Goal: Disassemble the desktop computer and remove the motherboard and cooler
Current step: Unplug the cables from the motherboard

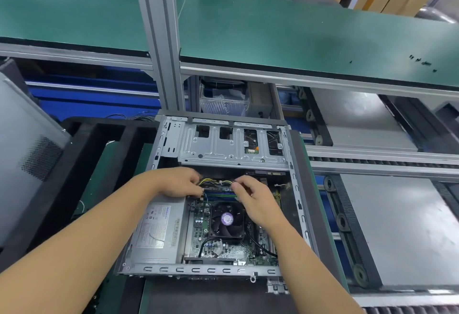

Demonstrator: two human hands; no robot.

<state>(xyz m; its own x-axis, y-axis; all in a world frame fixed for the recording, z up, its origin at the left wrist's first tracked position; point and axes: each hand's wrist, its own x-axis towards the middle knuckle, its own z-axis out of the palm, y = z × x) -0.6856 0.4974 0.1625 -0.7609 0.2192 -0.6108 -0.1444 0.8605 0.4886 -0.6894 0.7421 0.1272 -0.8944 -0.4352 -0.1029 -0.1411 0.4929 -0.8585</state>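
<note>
An open grey desktop case point(295, 177) lies flat in front of me. Inside, the green motherboard point(198, 224) carries a black cooler fan point(227, 219) with a purple label. A silver power supply point(159, 229) fills the left side. A bundle of yellow and black cables point(214, 181) runs above the memory slots. My left hand point(177, 181) pinches the left end of that bundle. My right hand point(253, 198) pinches its right end, partly covering the board. A metal drive cage point(223, 147) spans the far end of the case.
A green shelf point(285, 28) on an aluminium post point(161, 40) hangs over the bench, with small dark screws point(422, 61) at its right. A grey side panel point(22, 149) leans at the left. Conveyor rollers and grey plates point(397, 226) run on the right.
</note>
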